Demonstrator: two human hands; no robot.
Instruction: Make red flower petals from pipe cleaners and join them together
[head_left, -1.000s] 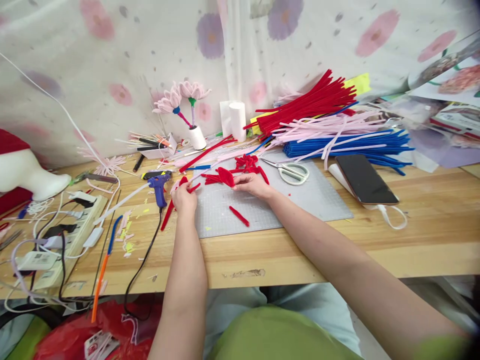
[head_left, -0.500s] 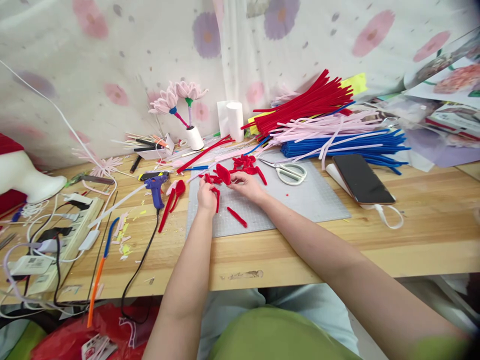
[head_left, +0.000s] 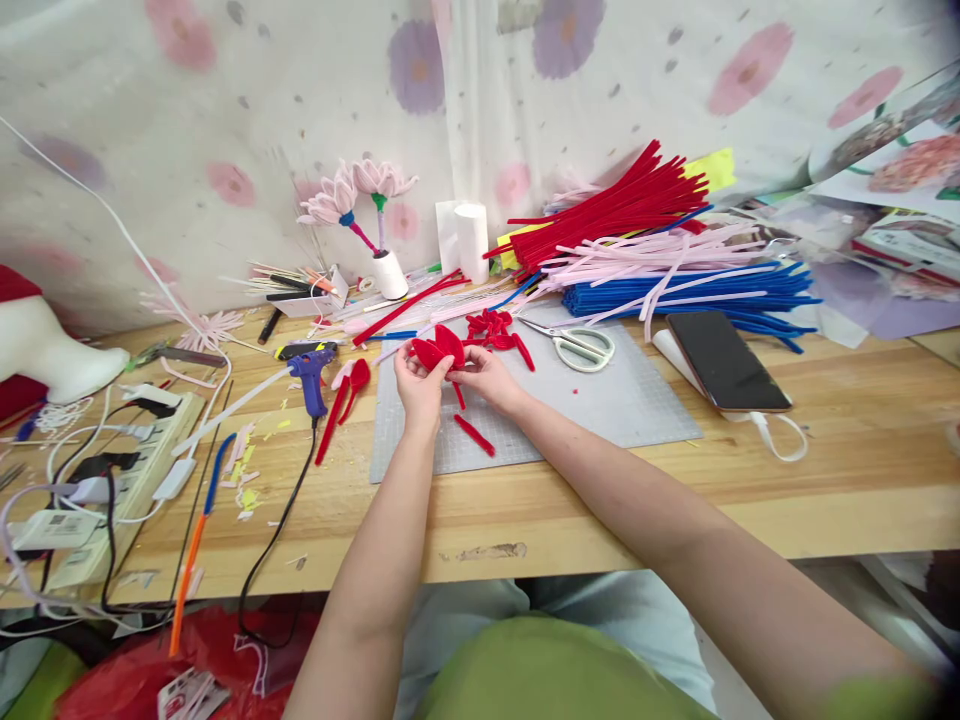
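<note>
Both my hands meet above the grey cutting mat point(head_left: 600, 400). My left hand point(head_left: 418, 382) and my right hand point(head_left: 486, 372) pinch red pipe-cleaner petals point(head_left: 439, 352) between them, fingers closed on the bent loops. One loose red piece point(head_left: 477, 434) lies on the mat just below my hands. A small heap of red petals point(head_left: 491, 326) sits behind them. A finished red petal on a stem point(head_left: 346, 388) rests left of the mat beside the blue glue gun point(head_left: 309, 375).
Scissors point(head_left: 577, 345) and a black phone point(head_left: 726, 360) lie to the right. Bundles of red point(head_left: 622, 205), pink and blue pipe cleaners point(head_left: 690, 290) are stacked at the back. A power strip with cables point(head_left: 120, 470) occupies the left. Pink pipe-cleaner flowers point(head_left: 360, 190) stand in a white holder.
My left hand left the petal stem beside the glue gun and moved right to join my right hand. Both now hold the red petals lifted slightly off the mat.
</note>
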